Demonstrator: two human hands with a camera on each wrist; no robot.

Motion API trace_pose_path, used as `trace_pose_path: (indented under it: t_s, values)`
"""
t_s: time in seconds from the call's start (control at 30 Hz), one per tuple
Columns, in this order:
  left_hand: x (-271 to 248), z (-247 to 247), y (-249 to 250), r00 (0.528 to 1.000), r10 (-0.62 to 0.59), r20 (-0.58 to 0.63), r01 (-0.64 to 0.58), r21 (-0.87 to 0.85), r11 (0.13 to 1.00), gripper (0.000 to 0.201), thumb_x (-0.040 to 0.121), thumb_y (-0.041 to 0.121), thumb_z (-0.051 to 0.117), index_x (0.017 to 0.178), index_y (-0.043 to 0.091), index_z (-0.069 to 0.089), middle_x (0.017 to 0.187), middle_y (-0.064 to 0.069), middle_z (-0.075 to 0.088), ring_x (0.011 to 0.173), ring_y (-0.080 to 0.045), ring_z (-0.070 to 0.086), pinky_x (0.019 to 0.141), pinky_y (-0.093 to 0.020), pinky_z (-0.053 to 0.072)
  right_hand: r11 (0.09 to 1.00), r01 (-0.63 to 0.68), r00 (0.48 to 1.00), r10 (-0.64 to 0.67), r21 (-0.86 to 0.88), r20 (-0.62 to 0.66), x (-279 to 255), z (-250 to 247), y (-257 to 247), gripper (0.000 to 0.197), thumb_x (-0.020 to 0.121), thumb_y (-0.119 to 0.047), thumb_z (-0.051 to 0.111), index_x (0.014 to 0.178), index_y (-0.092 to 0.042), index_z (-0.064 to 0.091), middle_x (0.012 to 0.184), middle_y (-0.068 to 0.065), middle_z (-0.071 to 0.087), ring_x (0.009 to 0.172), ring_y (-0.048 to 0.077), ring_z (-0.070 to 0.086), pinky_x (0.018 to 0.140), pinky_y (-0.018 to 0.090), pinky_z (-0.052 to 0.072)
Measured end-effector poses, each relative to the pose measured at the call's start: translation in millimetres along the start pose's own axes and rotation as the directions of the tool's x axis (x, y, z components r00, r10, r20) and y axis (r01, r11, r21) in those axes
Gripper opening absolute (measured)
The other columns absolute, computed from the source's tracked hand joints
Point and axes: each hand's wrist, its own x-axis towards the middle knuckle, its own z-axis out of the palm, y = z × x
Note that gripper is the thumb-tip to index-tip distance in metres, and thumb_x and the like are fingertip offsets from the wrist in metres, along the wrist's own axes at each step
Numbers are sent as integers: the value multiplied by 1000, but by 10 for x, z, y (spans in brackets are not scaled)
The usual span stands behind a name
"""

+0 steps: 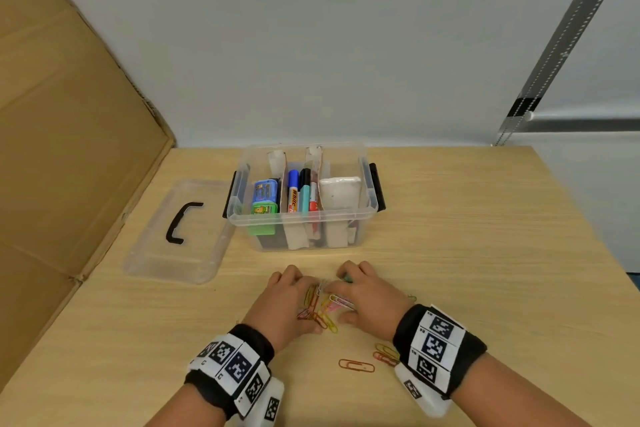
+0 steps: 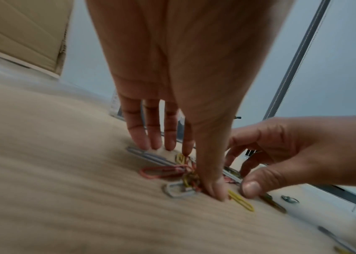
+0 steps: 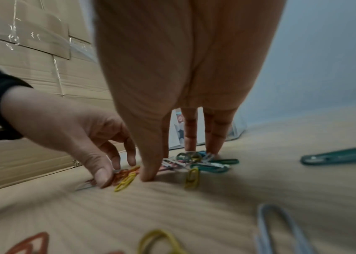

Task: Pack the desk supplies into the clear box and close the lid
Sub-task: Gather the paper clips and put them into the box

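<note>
A pile of coloured paper clips lies on the wooden desk in front of the clear box. My left hand and right hand flank the pile, fingertips down on the desk. In the left wrist view my left hand has its thumb pressed on the clips. My right hand touches teal and white clips with straight fingers. The box stands open and holds markers, a blue and green item and a white item. Its lid lies flat to its left.
Loose clips lie near my right wrist: an orange one and a small bunch. A cardboard sheet leans along the desk's left side. A metal rail runs up the wall at the right.
</note>
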Motion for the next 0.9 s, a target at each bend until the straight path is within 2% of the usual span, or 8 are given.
trace_pose_path:
  t_s: [0.1,0.17,0.23,0.37,0.5,0.7,0.8,0.9]
  values:
    - [11,21,1,999,17,-36,-21,-109,994,53,79,29,72,128,30,51,112,7,46,106,-11,47,93,-21,40,999,26,998,-24,27,-52,-3,1,-28,37,92,-21,54,129,-28,52,122,2,41,113,21,36,98,31,37]
    - [14,25,13,998,24,-58,-31,-134,991,37,84,21,67,119,26,58,106,8,48,101,-10,52,90,-22,44,999,20,999,-17,46,-50,4,-9,-41,31,93,-16,50,122,-25,55,119,2,43,111,22,40,95,31,39]
    - [27,34,23,996,27,-88,-39,-138,990,29,86,15,62,114,23,62,99,11,47,92,-6,51,86,-18,43,999,1,999,0,43,-35,14,-23,-58,29,92,-11,47,118,-20,56,120,3,45,110,23,42,93,33,41]
    - [69,39,31,996,0,-88,-13,-147,989,23,87,15,59,109,20,64,93,10,50,84,-5,49,82,-18,43,998,-53,999,52,-23,-10,36,-51,-104,29,87,-6,46,115,-13,54,121,6,47,110,25,43,88,34,41]
    - [126,5,-18,998,-66,-14,59,-302,951,14,81,13,65,95,16,67,85,7,61,75,-7,54,79,-23,51,996,-84,996,83,-35,-18,62,-76,-96,27,85,-6,48,111,-9,54,119,7,49,108,26,47,84,32,41]
    - [150,-21,-140,996,-81,23,82,-478,875,14,76,8,71,82,20,68,77,7,63,67,-2,56,67,-12,51,982,-135,987,145,130,-69,9,-122,53,19,85,-16,57,104,-13,59,104,0,52,92,18,52,73,22,38]
    - [130,-55,-172,996,-88,-12,69,-522,850,13,76,8,71,80,21,68,76,7,64,67,-3,57,68,-16,52,955,-154,978,183,253,-95,-37,-160,122,10,84,-20,63,93,-15,62,91,-6,51,81,11,49,69,18,38]
    - [104,-153,-169,995,-84,-55,36,-584,811,15,77,6,70,78,20,66,73,7,64,66,-3,57,67,-15,50,909,-152,968,216,387,-128,-95,-266,166,4,84,-19,64,84,-19,61,88,-7,57,74,6,52,64,10,40]
